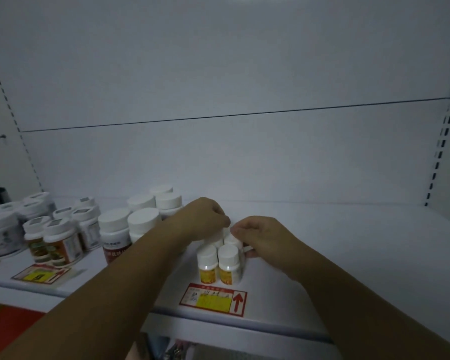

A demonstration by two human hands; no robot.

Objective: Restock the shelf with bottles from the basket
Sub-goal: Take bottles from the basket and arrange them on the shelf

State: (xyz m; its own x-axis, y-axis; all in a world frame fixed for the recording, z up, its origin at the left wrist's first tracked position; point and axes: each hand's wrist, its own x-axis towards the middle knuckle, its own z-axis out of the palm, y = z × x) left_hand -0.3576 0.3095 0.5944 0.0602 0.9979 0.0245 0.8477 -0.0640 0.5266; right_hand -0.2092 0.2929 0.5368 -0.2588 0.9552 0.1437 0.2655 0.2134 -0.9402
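Both hands are meeting over the small yellow-labelled bottles [218, 263] on the shelf [348, 255]: the left hand [205, 216] at eleven o'clock with fingers curled together, the right hand [260, 235] at two o'clock pinching a rear cap (these light, rigid, smooth, tippy bottles probably handle best gripped around the body).

Both bare forearms outstretched, left hand [205, 216] and right hand [260, 235] curled, fingertips nearly meeting.

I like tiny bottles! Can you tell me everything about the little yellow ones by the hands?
The small yellow-labelled bottles stand upright in a tight cluster near the shelf's front edge, behind a red-and-yellow price tag. They look like plastic, with white screw caps. Two show fully in front; more sit behind, partly hidden. The left hand and right hand touch the rear ones.
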